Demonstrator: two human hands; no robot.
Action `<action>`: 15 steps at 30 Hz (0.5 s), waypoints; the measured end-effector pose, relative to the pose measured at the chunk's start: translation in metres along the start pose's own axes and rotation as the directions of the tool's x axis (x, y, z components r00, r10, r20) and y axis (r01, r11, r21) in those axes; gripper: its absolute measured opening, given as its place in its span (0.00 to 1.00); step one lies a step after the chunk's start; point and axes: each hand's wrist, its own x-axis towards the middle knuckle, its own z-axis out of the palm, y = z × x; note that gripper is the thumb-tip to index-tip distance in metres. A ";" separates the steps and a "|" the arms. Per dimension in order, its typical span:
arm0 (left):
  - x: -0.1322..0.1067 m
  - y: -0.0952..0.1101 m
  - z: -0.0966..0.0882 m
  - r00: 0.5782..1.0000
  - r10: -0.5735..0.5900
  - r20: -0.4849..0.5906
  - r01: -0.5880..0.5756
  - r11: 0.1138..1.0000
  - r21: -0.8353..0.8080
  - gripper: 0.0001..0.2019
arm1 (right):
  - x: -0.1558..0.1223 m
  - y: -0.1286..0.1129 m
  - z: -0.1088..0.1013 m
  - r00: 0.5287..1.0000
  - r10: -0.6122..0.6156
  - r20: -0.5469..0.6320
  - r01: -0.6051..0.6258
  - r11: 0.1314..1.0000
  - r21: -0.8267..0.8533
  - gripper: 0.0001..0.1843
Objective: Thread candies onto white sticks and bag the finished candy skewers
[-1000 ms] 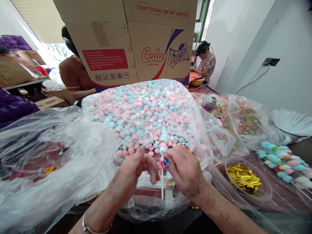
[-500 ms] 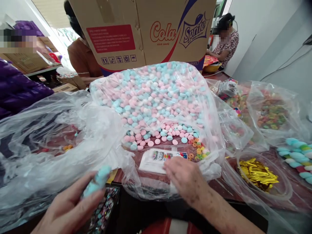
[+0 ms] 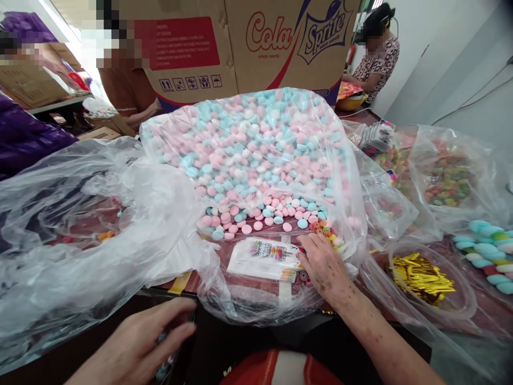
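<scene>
My left hand [image 3: 148, 334] hovers at the front edge of the table, thumb and fingers apart, with nothing visible in it. Below it, shiny small wrapped pieces [image 3: 163, 369] show partly in a dark container. My right hand [image 3: 326, 267] is at the right end of a stack of printed clear bags [image 3: 260, 259], its fingers bent together over small ring-shaped candies [image 3: 323, 229]. Whatever its fingertips hold is hidden. Behind the bags, pink, blue and white round candies [image 3: 256, 214] spill from a large clear plastic bag [image 3: 260, 144].
A tall cardboard box [image 3: 256, 69] stands behind the candy bag. Crumpled clear plastic [image 3: 160, 214] spreads left. To the right are gold twist ties [image 3: 420, 278] in a round tub, bagged ring candies [image 3: 449, 182] and blue candy strands [image 3: 489, 251]. People sit beyond the table.
The blue candy piece has left my left hand, which has opened lower down. My right hand has moved right, from the middle of the printed bags to their right end beside the ring candies.
</scene>
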 end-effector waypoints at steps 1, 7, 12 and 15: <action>0.019 0.026 0.009 0.989 0.100 0.112 -0.108 0.991 0.073 0.11 | 0.000 0.002 0.001 1.000 0.007 -0.012 -0.007 1.000 0.006 0.07; 0.105 0.112 0.073 0.809 0.588 -0.023 -0.568 0.791 0.227 0.11 | 0.000 0.009 0.006 0.993 -0.016 -0.113 0.019 0.999 0.028 0.11; 0.145 0.121 0.107 0.744 0.664 0.082 -0.641 0.673 0.368 0.17 | 0.000 0.007 -0.002 0.963 -0.077 -0.257 0.114 0.985 0.131 0.13; 0.156 0.124 0.108 0.764 0.639 0.087 -0.630 0.711 0.310 0.07 | -0.002 0.006 -0.004 0.951 -0.031 -0.306 0.116 0.958 0.263 0.13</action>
